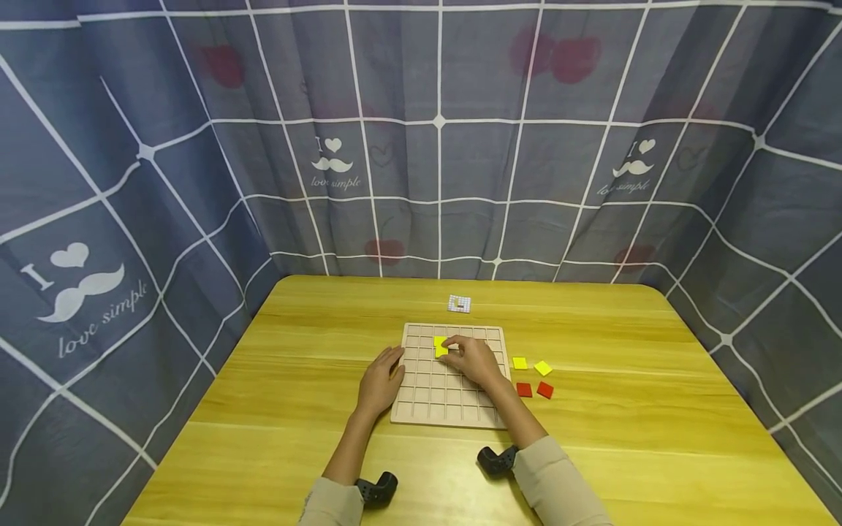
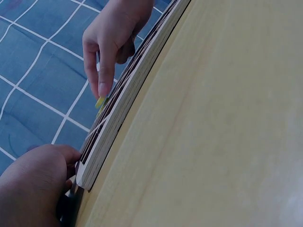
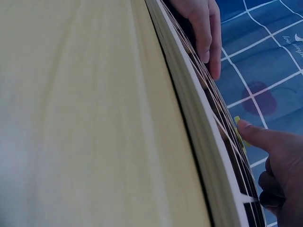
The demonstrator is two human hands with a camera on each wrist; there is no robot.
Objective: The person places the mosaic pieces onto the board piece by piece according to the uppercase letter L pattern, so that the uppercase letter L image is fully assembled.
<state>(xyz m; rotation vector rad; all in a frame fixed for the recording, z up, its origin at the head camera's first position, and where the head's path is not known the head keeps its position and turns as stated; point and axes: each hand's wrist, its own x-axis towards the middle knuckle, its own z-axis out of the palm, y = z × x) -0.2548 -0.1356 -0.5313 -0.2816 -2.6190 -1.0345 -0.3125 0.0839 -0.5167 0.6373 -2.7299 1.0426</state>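
Observation:
A square wooden grid board [image 1: 447, 402] with many small cells lies on the table. Over its upper middle, my right hand [image 1: 472, 359] pinches a yellow square tile [image 2: 99, 102] between thumb and fingers, tilted in the left wrist view. Another bit of yellow tile [image 1: 438, 340] shows at the fingertips in the head view; the fingers partly cover this spot. My left hand [image 1: 381, 383] rests along the board's left edge, its fingers relaxed and touching the rim.
Two yellow tiles [image 1: 520, 362] and two red tiles [image 1: 544, 390] lie right of the board. Behind it sits a small card with a grid pattern [image 1: 459, 304]. Black devices [image 1: 497, 462] are strapped at both wrists. A grey checked curtain [image 1: 408, 161] surrounds the wooden table [image 1: 316, 351].

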